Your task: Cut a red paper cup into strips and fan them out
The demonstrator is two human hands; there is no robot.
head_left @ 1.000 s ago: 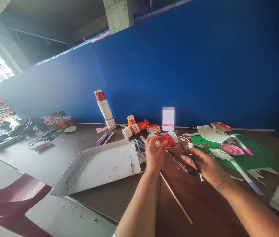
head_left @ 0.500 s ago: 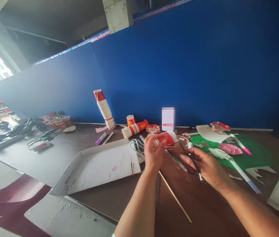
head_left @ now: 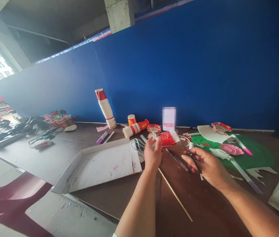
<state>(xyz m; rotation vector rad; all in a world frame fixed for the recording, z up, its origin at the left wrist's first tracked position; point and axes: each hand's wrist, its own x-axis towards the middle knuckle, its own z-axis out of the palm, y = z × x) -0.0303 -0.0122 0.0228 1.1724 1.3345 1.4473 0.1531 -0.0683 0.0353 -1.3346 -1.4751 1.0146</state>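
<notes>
My left hand (head_left: 153,153) is closed on the near left edge of a red-and-white paper cup (head_left: 167,139), which looks cut and partly flattened. Part of the cup is hidden behind my fingers. In my right hand (head_left: 203,163) is a pair of scissors (head_left: 191,157), my fingers wrapped round the dark handles. Its blades point up and left, their tips by the cup's right edge. Under the scissors a slim black tool (head_left: 177,160) lies on the table. A thin wooden stick (head_left: 175,195) lies below my hands.
An open white cardboard box lid (head_left: 100,164) is at left. Behind it stand a tall stack of paper cups (head_left: 106,110) and a lying cup stack (head_left: 136,127). On the right, a green sheet (head_left: 257,154) carries paper scraps, a pink paper piece (head_left: 231,149) and markers. A blue partition (head_left: 191,72) closes the back.
The red cup has turned in my left hand and shows a flatter, wider red face. My left fingers have shifted on it. The scissors have moved only slightly.
</notes>
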